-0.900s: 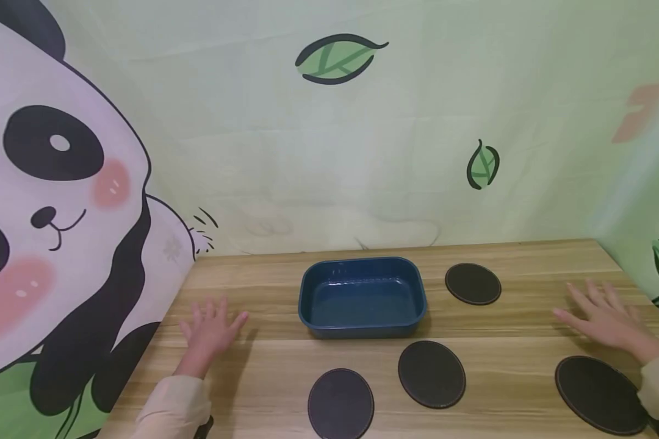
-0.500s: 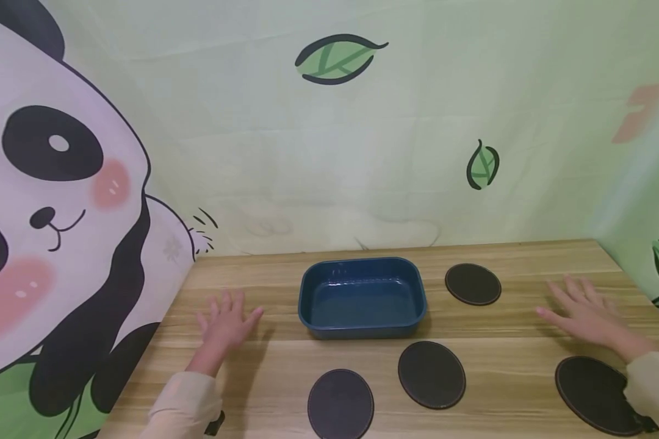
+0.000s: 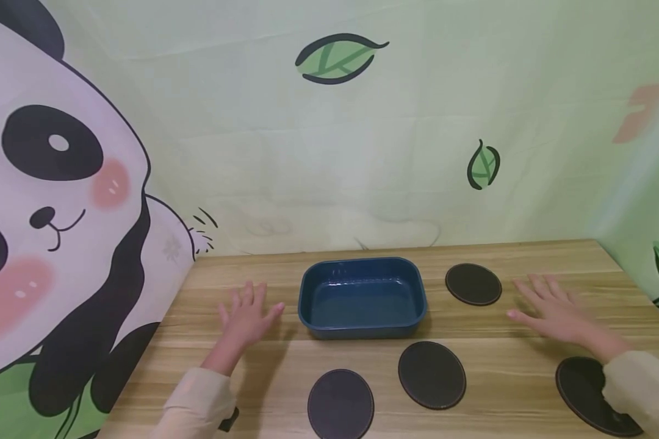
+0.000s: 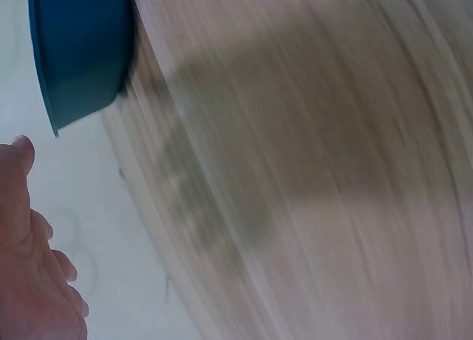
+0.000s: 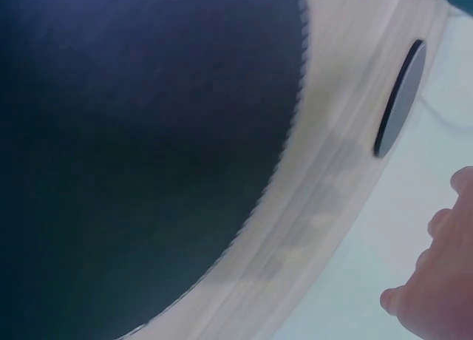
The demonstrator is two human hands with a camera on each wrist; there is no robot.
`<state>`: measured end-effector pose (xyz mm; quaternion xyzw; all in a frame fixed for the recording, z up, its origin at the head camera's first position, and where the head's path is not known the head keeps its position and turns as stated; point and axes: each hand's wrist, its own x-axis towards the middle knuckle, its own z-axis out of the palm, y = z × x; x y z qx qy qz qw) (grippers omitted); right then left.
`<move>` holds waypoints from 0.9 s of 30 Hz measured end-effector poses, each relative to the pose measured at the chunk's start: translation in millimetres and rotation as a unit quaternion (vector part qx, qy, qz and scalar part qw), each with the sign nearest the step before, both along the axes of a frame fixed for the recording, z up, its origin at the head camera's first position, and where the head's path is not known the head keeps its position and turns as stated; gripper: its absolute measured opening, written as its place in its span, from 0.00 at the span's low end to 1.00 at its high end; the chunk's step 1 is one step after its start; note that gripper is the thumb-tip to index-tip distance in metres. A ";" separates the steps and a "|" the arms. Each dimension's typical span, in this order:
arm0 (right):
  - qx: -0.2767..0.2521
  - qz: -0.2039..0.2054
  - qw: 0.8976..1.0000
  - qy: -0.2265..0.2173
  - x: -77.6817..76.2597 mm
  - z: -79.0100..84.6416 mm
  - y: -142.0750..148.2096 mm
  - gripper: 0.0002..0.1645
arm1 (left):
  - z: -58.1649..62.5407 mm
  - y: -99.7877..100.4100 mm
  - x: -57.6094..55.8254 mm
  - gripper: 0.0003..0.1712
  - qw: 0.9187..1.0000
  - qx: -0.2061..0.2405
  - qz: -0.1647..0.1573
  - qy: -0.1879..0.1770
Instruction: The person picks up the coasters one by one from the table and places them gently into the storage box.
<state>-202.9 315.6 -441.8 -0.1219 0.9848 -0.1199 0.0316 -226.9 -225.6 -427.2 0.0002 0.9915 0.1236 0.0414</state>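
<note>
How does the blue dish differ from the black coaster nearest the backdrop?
The blue dish is a rounded rectangle, while the black coaster is round. The blue dish has raised walls around a hollow; the black coaster is flat. The blue dish is larger and glossy, the black coaster smaller and duller-looking. Both rest on the wooden table.

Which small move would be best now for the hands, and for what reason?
I would probably bring the left hand slightly sideways to the near end of the blue dish. It holds nothing, its fingers are spread, and only a small gap separates it from the dish. The right hand also holds nothing, but a black coaster lies between it and the dish.
</note>
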 end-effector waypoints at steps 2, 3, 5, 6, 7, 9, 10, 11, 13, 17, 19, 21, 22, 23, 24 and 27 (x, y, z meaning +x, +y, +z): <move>-0.001 0.008 1.000 0.007 0.5 1.2 -5.7 0.47 | 0.6 4.7 0.2 0.44 1.000 0.004 -0.005 0.006; -0.003 0.011 1.000 0.006 0.8 1.5 -8.3 0.47 | 0.6 7.1 0.1 0.43 1.000 0.005 -0.007 0.009; -0.009 0.023 1.000 0.009 1.0 1.0 -13.8 0.47 | 0.9 12.1 0.1 0.42 1.000 0.004 -0.013 0.010; -0.010 0.027 1.000 0.010 1.3 1.0 -16.7 0.47 | 0.9 14.7 0.1 0.42 1.000 0.002 -0.016 0.010; -0.013 0.033 0.999 0.011 1.5 0.7 -19.6 0.47 | 0.7 17.1 -0.1 0.43 1.000 0.001 -0.019 0.011; -0.017 0.042 0.999 0.011 2.0 0.7 -25.4 0.47 | 0.5 21.8 -0.5 0.43 1.000 -0.002 -0.024 0.012; -0.018 0.046 0.999 0.013 2.7 1.2 -28.2 0.47 | 0.7 24.1 -0.6 0.43 1.000 -0.003 -0.027 0.013; -0.020 0.050 0.998 0.014 3.3 1.6 -31.0 0.47 | 0.7 26.0 -0.9 0.43 0.999 -0.002 -0.030 0.015; -0.029 0.057 0.998 0.012 4.8 2.6 -36.4 0.46 | 1.3 29.8 -1.1 0.43 0.999 0.001 -0.037 0.019; -0.049 0.070 0.996 0.012 7.6 3.6 -47.2 0.46 | 3.5 36.5 -1.2 0.41 0.998 0.022 -0.049 0.033; -0.060 0.082 0.995 0.019 8.5 3.5 -52.9 0.47 | 5.0 39.8 -1.2 0.40 0.997 0.038 -0.052 0.044; -0.079 0.100 0.991 0.028 9.3 2.8 -58.1 0.48 | 6.6 43.0 -2.0 0.39 0.995 0.064 -0.055 0.056; -0.088 0.110 0.989 0.034 9.5 2.4 -60.6 0.48 | 7.2 44.6 -2.6 0.38 0.993 0.076 -0.057 0.065; -0.096 0.119 0.987 0.038 9.9 1.8 -63.3 0.48 | 7.8 46.2 -3.3 0.37 0.991 0.095 -0.060 0.074; -0.106 0.129 0.985 0.038 10.4 1.4 -66.0 0.48 | 8.8 47.8 -3.8 0.36 0.988 0.116 -0.061 0.081; -0.138 0.154 0.978 0.031 11.5 1.4 -74.2 0.48 | 9.4 52.0 -6.8 0.32 0.979 0.174 -0.051 0.092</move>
